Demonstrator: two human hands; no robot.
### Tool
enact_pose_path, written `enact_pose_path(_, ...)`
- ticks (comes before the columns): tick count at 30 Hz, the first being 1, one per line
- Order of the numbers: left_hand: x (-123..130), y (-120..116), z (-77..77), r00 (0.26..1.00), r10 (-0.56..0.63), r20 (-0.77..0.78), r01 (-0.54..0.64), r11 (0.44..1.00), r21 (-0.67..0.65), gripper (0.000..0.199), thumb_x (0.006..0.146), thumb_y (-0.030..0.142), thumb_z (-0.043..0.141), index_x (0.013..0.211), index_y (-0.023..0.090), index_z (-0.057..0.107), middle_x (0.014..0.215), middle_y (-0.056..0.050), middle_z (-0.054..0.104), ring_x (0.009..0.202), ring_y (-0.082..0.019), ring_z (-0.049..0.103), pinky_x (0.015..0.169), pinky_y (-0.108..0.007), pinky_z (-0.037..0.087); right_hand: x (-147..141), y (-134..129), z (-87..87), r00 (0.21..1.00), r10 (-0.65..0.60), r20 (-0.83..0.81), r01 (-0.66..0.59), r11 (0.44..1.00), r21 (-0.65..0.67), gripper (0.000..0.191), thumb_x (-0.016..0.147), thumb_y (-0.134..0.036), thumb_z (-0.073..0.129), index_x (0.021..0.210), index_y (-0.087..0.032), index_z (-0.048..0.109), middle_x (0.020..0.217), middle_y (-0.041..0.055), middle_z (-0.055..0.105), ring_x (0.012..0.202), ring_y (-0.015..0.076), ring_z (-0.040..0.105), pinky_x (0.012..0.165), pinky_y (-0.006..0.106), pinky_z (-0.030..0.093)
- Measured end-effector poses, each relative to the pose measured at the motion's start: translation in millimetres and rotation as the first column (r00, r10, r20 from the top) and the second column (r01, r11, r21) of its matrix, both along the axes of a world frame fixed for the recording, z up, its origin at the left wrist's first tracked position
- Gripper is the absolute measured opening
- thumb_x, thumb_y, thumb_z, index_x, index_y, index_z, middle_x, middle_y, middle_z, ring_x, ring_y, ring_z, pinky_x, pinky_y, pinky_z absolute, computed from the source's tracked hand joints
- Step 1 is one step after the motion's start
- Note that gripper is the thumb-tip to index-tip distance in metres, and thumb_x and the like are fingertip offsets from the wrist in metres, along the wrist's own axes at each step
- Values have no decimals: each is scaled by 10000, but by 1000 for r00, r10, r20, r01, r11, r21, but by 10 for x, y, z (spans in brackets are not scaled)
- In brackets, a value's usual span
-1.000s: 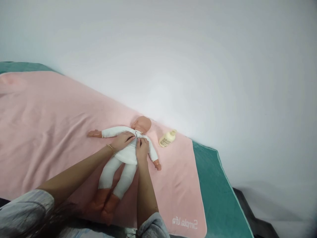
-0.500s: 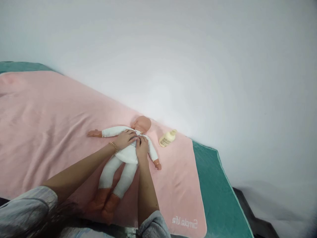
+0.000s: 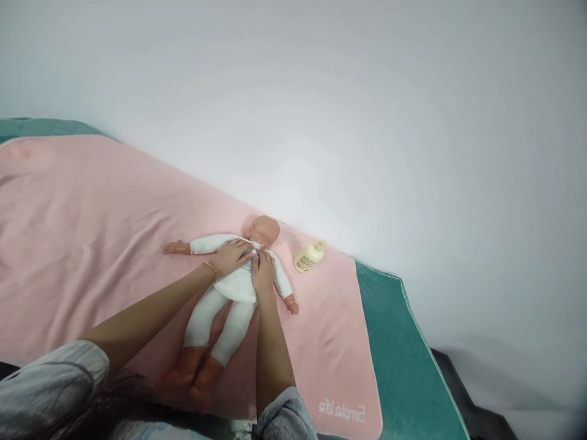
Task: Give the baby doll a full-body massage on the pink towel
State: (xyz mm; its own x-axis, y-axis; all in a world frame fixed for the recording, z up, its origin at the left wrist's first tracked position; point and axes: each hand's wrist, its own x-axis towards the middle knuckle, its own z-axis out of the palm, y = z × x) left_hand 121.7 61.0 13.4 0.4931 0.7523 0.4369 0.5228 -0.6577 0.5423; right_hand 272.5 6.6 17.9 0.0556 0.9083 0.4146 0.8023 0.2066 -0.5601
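A baby doll (image 3: 236, 288) with white cloth body and limbs lies stretched out on a pink blanket (image 3: 114, 244), arms spread, head toward the wall. My left hand (image 3: 230, 257) rests flat on its chest, fingers extended, a gold bracelet on the wrist. Beside it, my right hand (image 3: 263, 272) lies on the other side of the chest with fingers stretched out. Neither hand grips the doll. The part of the chest under my palms is hidden. Near the doll's arm, a pale yellow bottle (image 3: 310, 256) stands on the blanket.
Under the blanket is a green sheet (image 3: 398, 330), showing at the right and far left. A white wall (image 3: 293, 110) runs behind the bedding. A dark edge (image 3: 472, 397) shows at the lower right.
Both hands stay on the doll's chest in nearly the same spots. The doll and bottle have not visibly moved; the view has shifted very slightly.
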Motion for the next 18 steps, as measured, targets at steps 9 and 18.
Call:
enact_pose_path(9, -2, -54, 29, 999, 8, 42, -7, 1000, -19, 451, 958, 492, 388, 1185, 169, 606, 1217, -116, 632, 1162, -276, 534, 1041, -462, 362, -24, -50, 27, 1000, -5, -19, 5, 1000, 21, 353, 974, -301, 381, 1189, -152, 618, 1225, 138, 628, 1181, 239, 529, 1026, 409, 388)
enact_pose_path(18, -334, -690, 106, 976, -74, 207, 78, 997, -11, 375, 997, 399, 355, 1100, 178, 641, 1164, -77, 660, 1122, -246, 560, 1055, -428, 360, -40, -768, 32, 971, -12, -239, 56, 983, 176, 407, 989, -384, 333, 1168, -177, 634, 1187, 129, 587, 1170, 232, 517, 1043, 422, 393)
